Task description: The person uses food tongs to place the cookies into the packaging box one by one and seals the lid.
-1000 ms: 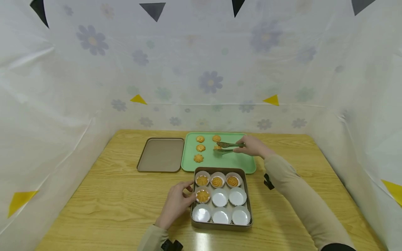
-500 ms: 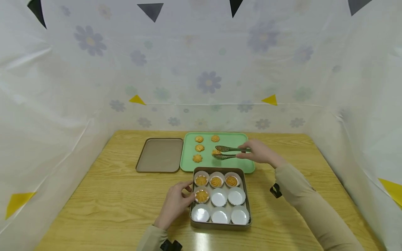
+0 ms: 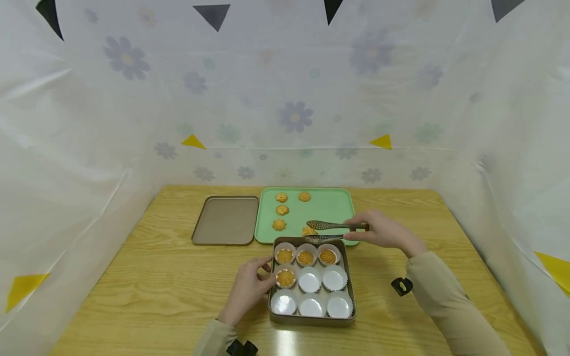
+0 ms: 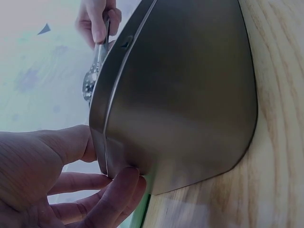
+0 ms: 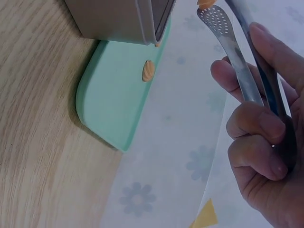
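My right hand [image 3: 383, 230] grips metal tongs [image 3: 329, 226] with perforated tips. A golden cookie [image 3: 309, 231] sits between the tips, above the near edge of the green tray and close to the far rim of the brown baking tin [image 3: 311, 320]. In the right wrist view, fingers and thumb wrap the tongs, and part of the cookie [image 5: 205, 4] shows at the top edge. My left hand [image 3: 249, 287] pinches the left wall of the tin between thumb and fingers, also seen in the left wrist view. White paper cups fill the tin; several along the far and left sides hold cookies.
Several cookies lie on the green tray [image 3: 334, 207] behind the tin. Left of it is a flat brown tray [image 3: 227, 220]. All stand on a wooden table [image 3: 178, 296], with a flowered white sheet [image 3: 294, 89] behind.
The right hand has lifted the cookie in the tongs off the green tray and carried it nearer to the tin. The left hand has stayed on the tin's wall.
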`<state>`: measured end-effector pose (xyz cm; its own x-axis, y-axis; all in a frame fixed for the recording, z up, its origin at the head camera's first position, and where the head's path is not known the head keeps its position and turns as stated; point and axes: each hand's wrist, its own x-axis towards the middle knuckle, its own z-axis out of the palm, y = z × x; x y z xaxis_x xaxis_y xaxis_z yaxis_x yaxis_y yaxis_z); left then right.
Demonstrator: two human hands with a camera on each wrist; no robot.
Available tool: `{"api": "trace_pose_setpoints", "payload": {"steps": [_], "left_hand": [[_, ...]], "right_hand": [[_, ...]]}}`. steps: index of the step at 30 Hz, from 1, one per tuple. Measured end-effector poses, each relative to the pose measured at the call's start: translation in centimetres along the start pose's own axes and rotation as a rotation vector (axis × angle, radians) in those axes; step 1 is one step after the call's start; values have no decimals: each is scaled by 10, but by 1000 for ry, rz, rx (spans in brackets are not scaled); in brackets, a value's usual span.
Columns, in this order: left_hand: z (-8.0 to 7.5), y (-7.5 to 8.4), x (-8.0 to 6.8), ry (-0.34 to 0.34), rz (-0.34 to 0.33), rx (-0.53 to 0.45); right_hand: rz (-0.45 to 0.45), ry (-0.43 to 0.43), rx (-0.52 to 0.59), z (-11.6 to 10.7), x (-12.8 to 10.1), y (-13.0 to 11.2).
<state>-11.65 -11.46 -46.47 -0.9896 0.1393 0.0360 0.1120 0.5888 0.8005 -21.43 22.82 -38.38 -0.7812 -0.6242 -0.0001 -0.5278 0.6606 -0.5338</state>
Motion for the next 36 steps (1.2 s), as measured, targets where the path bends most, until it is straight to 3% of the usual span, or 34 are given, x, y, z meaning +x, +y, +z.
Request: {"api": "trace_pose_setpoints", "payload": {"steps": [17,23,36], "left_hand": [[0,0,1,3,3,19],[0,-1,0,5,8,17],[0,-1,0,12,15,16]], "right_hand": [[-84,-103,-12,10,-29,-2],[-70,-156,17,16,-30,-2],[-170,-205,57,26,-22,-9]]}}
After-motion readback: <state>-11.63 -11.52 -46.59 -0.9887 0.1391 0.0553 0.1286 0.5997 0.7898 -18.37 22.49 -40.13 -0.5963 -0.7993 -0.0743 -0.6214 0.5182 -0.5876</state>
